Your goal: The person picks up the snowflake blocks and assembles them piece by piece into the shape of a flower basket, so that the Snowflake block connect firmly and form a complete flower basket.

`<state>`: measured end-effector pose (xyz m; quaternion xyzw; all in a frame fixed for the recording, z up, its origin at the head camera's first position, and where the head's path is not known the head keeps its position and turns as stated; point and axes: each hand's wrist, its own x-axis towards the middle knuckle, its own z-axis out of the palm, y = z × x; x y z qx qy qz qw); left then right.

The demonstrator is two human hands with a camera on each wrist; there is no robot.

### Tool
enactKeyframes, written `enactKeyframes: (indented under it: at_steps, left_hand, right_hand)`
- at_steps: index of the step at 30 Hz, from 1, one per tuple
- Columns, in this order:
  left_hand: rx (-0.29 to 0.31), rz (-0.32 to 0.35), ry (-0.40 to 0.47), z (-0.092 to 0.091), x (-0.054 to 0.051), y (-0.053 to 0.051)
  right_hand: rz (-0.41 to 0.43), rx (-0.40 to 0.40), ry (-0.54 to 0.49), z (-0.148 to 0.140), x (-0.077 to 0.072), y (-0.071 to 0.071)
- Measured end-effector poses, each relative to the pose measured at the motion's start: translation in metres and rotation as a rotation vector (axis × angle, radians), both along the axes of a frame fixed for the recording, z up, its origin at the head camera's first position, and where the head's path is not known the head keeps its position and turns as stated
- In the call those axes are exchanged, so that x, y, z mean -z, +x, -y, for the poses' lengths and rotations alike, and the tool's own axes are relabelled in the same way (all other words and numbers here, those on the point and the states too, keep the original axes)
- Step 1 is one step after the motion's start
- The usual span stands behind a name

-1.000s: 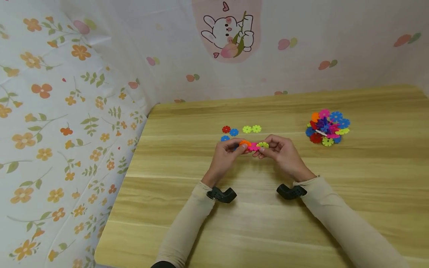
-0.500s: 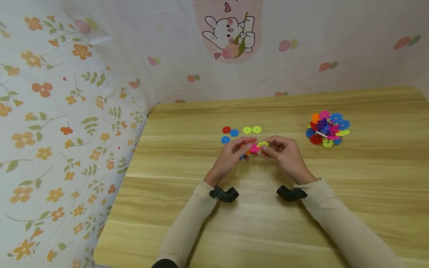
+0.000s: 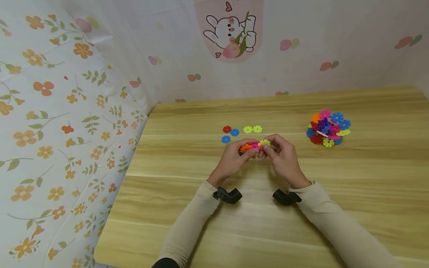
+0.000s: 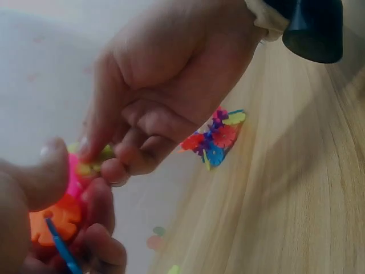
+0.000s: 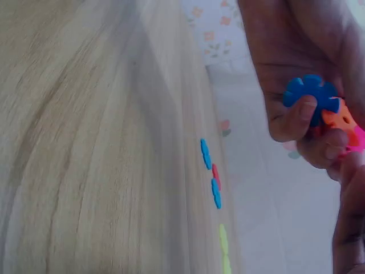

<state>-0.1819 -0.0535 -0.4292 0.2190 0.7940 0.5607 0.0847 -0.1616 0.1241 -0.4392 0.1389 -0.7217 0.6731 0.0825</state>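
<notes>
My left hand (image 3: 232,158) pinches a joined row of notched discs, with an orange disc (image 3: 245,148) and a pink disc (image 3: 255,145) between its thumb and fingers. At the row's right end, my right hand (image 3: 284,159) pinches a yellow-green disc (image 3: 264,143) that touches the pink one. A blue disc (image 5: 311,96) stands at an angle to the orange disc in the right wrist view, with a left fingertip against it. In the left wrist view the same blue disc (image 4: 63,246) shows edge-on. Fingers partly hide the joins.
Behind my hands lie a red disc (image 3: 227,129), two blue discs (image 3: 234,132) and two yellow-green discs (image 3: 247,129). A many-coloured cluster of joined discs (image 3: 328,128) stands at the right on the wooden table (image 3: 268,223). A patterned cloth (image 3: 151,82) hangs behind.
The joined discs have turned in my hands, and the orange disc shows again after being mostly covered half a second ago. Both hands still pinch the row; the wrists have drawn slightly closer together.
</notes>
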Motion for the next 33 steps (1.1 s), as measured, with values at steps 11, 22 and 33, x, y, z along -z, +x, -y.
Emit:
enactKeyframes:
  at_steps: [11, 22, 33]
  left_hand:
    - [0.008, -0.019, 0.08, 0.007, 0.0, 0.004]
    - [0.044, -0.005, 0.084, 0.0, -0.005, 0.007]
    - [0.067, 0.005, 0.055, -0.002, -0.003, 0.009]
  right_hand:
    - [0.02, 0.118, -0.125, -0.029, -0.011, -0.001]
    - [0.049, -0.042, -0.015, -0.024, -0.013, 0.003]
    - [0.023, -0.025, 0.069, -0.025, -0.017, 0.008]
